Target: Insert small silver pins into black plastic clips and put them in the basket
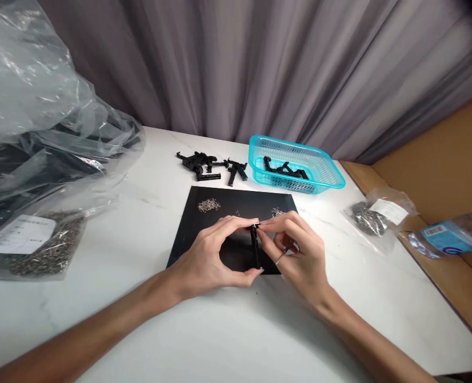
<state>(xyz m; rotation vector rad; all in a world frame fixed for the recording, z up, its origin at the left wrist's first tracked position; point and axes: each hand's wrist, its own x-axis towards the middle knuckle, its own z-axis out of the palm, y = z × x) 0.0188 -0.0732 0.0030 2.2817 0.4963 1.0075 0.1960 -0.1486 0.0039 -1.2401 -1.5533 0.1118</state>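
Observation:
Between thumb and index finger, my left hand grips a slim black plastic part by its two ends. The part stands lengthwise over a black mat. My right hand pinches at the part's far end with thumb and index finger; whether a tiny piece is between them, I cannot make out. A thin metal tool is tucked in the curled fingers of that hand. On the mat lie a pile of small metal pieces at the left and another small pile, partly hidden behind my right hand.
Several black plastic parts lie behind the mat. A blue basket holds more of them. Plastic bags of metal pieces stand left and right. A large clear bag fills the left; a cardboard box borders the right.

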